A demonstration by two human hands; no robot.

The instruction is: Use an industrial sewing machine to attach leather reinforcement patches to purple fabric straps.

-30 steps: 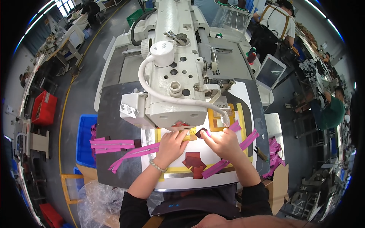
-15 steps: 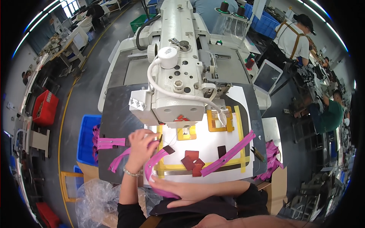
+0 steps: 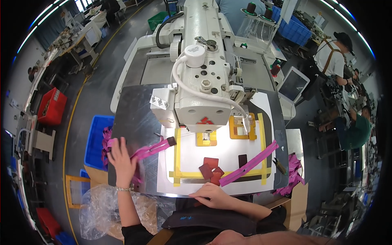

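Magenta zipper strip [image 3: 150, 150] left of the frame's centre, immediately right of the left hand [image 3: 123, 161], slanting upward from near the thumb to a squarish, dark brown end tab [image 3: 171, 141]. Left hand at centre left, back upward, fingers well spread, with no visible grip on anything; cannot tell about contact between thumb and strip. Right hand [image 3: 210, 197] at lower centre, beside the near edge of the table [image 3: 134, 118], well apart from that strip, fingers loosely bent, nothing visible in hold; underside hidden, so cannot tell further.

Second magenta zipper strip [image 3: 249, 164] right of centre, long and flat, laid diagonally across a smooth white sheet [image 3: 190, 157] edged with yellow tape [image 3: 177, 153]. Just left of its lower end, thin dark red patches [image 3: 211, 162], rectangular, overlapping loosely. Above the strip, one dark brown oblong patch [image 3: 242, 160], lying separately. Near centre, yellow angular frames [image 3: 233, 122] around the glossy, white-painted machine head [image 3: 204, 113]. At left, blue plastic bin [image 3: 94, 151]; at lower left, crinkled clear plastic [image 3: 96, 216].
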